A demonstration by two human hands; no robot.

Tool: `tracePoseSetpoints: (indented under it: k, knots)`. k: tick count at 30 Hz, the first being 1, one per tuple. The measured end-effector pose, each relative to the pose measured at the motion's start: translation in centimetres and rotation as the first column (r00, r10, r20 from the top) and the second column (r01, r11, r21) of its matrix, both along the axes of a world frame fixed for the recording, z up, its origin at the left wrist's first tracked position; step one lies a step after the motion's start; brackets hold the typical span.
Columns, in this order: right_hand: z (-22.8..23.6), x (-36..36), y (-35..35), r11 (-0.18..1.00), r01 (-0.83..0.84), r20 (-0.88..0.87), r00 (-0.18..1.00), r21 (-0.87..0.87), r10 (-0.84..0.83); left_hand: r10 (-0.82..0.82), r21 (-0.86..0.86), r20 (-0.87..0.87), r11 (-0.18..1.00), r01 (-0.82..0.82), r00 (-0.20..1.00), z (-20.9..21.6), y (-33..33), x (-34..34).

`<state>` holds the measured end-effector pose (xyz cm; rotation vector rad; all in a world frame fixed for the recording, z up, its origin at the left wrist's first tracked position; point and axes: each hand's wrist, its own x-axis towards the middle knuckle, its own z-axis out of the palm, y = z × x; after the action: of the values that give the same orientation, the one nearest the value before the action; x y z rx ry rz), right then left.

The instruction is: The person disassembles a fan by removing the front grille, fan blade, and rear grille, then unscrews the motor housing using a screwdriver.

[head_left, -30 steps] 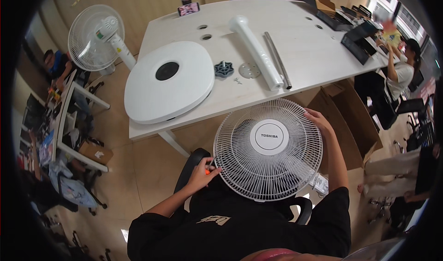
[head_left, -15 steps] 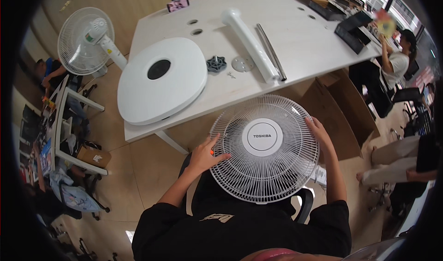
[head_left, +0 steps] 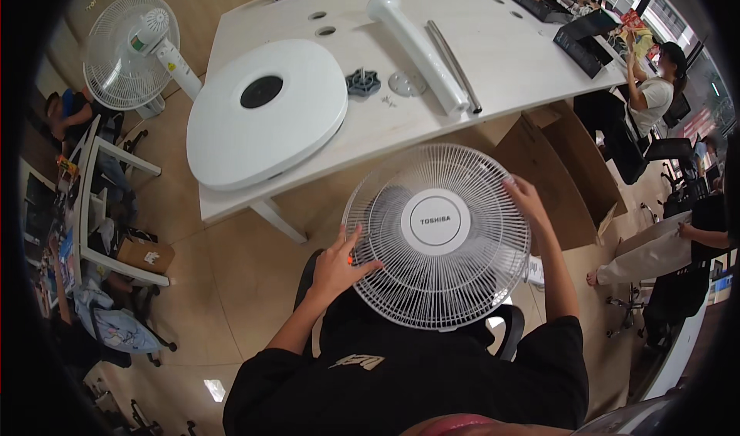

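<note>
White fan grille (head_left: 436, 222) now has the left hand (head_left: 335, 269) spread over its edge.

Office, with desks (head_left: 509, 58) and swivel chairs (head_left: 669, 149)

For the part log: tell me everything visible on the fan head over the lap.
The fan head is round, with closely spaced, pale wires radiating from a smooth, white, plastic-looking central disc with dark lettering. Concentric rings cross the wires. It faces the camera above the lap, near the white table's edge. The left hand touches its left rim, the right hand its right. Parts behind the wires are unclear.
</note>
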<state>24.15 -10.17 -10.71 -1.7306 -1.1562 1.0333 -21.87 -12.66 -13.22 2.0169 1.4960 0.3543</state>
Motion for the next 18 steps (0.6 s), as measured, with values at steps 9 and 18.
tracePoseSetpoints:
  k: [9,18]
  knots:
    - [-2.7,0.0,4.5,0.983,-0.150,-0.048,0.988,-0.105,0.146,0.118,0.072,-0.057,0.991,-0.113,0.991,1.1,-3.8,0.1]
    - [-1.0,-3.0,3.9,0.958,-0.267,0.083,0.958,-0.102,0.276,0.241,0.027,-0.133,0.970,-0.240,0.961,2.5,-8.9,0.0]
